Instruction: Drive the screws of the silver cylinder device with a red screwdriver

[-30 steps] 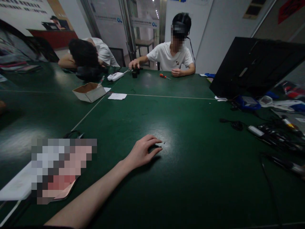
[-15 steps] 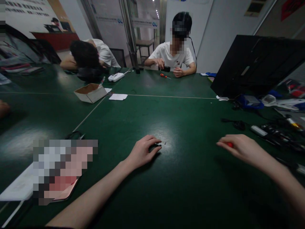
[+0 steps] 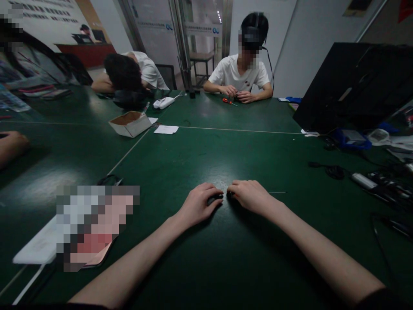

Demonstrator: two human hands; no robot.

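Observation:
My left hand (image 3: pixel 203 202) rests on the green table (image 3: pixel 193 159), fingers curved and thumb apart from them. Nothing can be seen between its fingertips. Close by on the right, my right hand (image 3: pixel 248 194) is closed, its fingertips down near the tabletop and a small gap away from the left hand. A thin metal screwdriver shaft (image 3: pixel 278 192) sticks out to the right from behind this hand. The screwdriver's handle is hidden by the hand, and so is whatever lies under its fingertips.
A pink-edged, blurred item (image 3: pixel 100 258) and a white slab (image 3: pixel 35 249) lie at left. A paper box (image 3: pixel 130 125) stands farther back. Cables (image 3: pixel 335 172) and a black monitor (image 3: pixel 355 90) are at right. Across sits a person (image 3: pixel 241 73) with a screwdriver (image 3: pixel 229 101) in front.
My right hand has come left across the table with the screwdriver, stopping beside my left hand. The left hand has hardly moved. The person across has brought both hands together.

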